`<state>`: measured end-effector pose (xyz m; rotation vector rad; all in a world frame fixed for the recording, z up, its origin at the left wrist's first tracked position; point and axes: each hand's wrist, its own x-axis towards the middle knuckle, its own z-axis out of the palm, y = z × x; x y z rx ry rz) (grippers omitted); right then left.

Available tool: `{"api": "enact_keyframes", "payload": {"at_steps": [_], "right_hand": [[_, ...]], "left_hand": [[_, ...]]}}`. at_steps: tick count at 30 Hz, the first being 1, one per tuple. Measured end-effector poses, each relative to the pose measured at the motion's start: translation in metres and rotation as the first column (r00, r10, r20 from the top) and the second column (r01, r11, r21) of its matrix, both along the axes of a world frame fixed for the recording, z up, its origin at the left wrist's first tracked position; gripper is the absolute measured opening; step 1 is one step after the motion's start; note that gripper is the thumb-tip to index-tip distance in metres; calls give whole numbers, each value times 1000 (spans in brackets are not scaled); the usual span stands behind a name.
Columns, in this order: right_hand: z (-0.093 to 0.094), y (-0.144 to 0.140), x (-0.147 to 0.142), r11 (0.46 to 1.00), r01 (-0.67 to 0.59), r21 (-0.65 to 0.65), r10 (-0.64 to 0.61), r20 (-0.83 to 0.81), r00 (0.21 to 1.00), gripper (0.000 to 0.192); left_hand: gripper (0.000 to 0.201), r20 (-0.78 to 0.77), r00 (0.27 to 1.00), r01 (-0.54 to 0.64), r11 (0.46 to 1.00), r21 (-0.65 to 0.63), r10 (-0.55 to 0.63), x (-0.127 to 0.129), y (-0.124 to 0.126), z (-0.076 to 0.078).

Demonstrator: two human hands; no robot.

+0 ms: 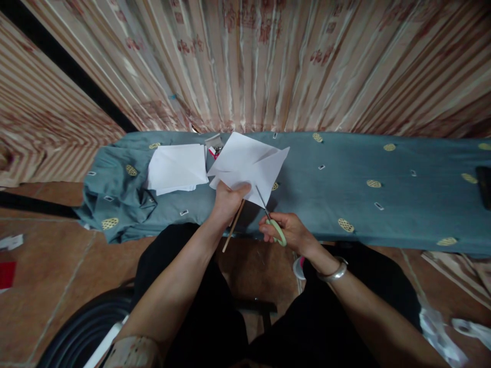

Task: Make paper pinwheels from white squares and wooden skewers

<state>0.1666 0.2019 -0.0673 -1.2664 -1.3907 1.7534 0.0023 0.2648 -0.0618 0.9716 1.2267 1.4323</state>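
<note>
Your left hand (226,199) is closed around a folded sheet of white paper (249,166) together with a thin wooden stick (232,227); the stick slants down from your fist toward 7 o'clock. The paper fans up and out toward 1 o'clock, its points standing above the table edge. No writing can be read on it.

Your right hand (287,232) grips a pair of green-handled scissors (270,220), fingers through the loops. The blades point toward 11 o'clock and meet the paper's lower edge just right of your left hand. How far the blades are parted is too small to tell.

At 10 o'clock from your left hand, a stack of white paper (177,167) lies flat on the blue-grey tablecloth (345,189), close beside the held sheet. Between them sits a small object with red on it (215,145); what it is cannot be made out. The cloth carries yellow oval motifs and small white rectangles, no legible text.

The table's near edge runs just beyond your knuckles. From 1 to 3 o'clock the cloth lies open and flat out to a dark object (484,186) at the far right edge. Behind the table hangs a striped curtain (268,61). Paper scraps (466,327) lie on the tiled floor at 4 o'clock.
</note>
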Motion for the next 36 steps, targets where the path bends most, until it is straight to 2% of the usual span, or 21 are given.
{"api": "enact_keyframes", "payload": {"at_steps": [10,20,28,36], "right_hand": [[1,1,-1,1000,18,-2,-18,-4,1000,42],[0,2,0,1000,19,12,-19,-3,1000,39],[2,2,-3,998,47,-40,-49,-43,998,42],[1,2,-2,998,63,-17,-64,-27,998,45]], "left_hand": [[29,45,999,-4,1000,-27,5,1,-1,2],[37,16,1000,-5,998,-57,6,4,-3,0],[38,37,999,1,999,-55,1,3,-2,-2],[32,51,998,31,993,-113,-25,5,-8,5]]}}
